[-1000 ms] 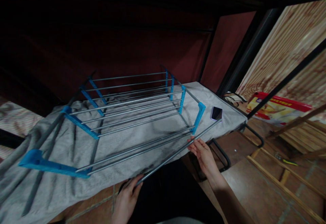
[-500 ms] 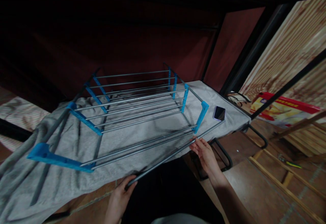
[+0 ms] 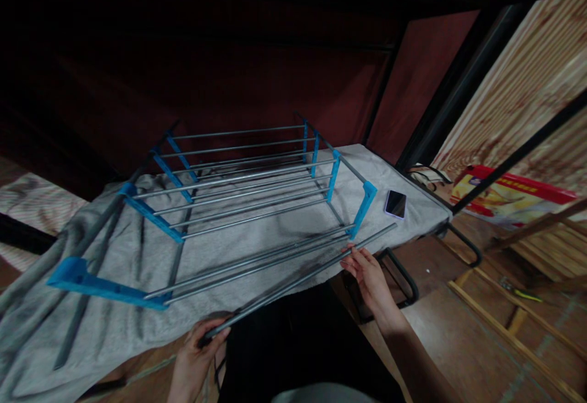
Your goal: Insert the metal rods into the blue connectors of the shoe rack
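A thin grey metal rod (image 3: 293,282) slants across in front of me, over the near edge of the grey cloth. My left hand (image 3: 198,343) is closed round its near end. Farther along, my right hand (image 3: 364,268) pinches the rod close to a blue bracket. Just beyond stands a partly built rack (image 3: 257,183) of grey tubes joined by blue plastic brackets (image 3: 362,210). Two parallel rods run between its nearest brackets, and a large blue corner bracket (image 3: 107,287) sits at the left.
The rack rests on a grey blanket (image 3: 284,222) over a bed-like surface. A phone (image 3: 395,204) lies at its right. Beyond the edge are a red and yellow box (image 3: 509,195), a wooden frame (image 3: 513,323) on the floor, and black metal posts.
My left hand has moved left and slightly down, drawing the rod with it. The rod's far end has shifted left, away from the phone. My right hand stays nearly in place.
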Motion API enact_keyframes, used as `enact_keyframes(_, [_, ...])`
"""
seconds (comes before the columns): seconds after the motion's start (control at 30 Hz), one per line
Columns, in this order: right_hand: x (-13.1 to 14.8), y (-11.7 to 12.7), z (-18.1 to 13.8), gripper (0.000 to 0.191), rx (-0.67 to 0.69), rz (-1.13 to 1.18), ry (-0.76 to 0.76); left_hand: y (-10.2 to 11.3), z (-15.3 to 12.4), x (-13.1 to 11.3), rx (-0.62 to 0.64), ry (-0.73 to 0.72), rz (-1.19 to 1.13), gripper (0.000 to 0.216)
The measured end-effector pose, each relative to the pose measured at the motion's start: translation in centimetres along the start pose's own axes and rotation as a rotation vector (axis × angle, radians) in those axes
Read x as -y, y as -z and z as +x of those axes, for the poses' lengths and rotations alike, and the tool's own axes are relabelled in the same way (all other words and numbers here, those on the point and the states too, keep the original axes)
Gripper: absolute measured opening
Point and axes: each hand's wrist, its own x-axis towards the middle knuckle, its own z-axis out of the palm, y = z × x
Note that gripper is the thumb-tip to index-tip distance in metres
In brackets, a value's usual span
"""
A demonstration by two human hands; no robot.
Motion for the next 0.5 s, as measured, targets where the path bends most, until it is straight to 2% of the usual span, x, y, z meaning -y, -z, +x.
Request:
enact_keyframes(0.27, [0.1,0.3,0.1,0.034,-0.032,0.069,0.004,0.7,-0.5,0.2,-0.028,0.251,-0.242,0.061])
enact_keyframes(0.43, [-0.1,0.4,0.1,0.033,-0.037,0.068,-0.004,0.1,-1.0,0.3,-0.137,0.443,-0.601,0.057])
enact_keyframes(0.5, [-0.2,0.4,0.1,0.033,-0.028,0.054,-0.009,-0.3,-0.9,0.1,-0.193,0.519,-0.74,0.048])
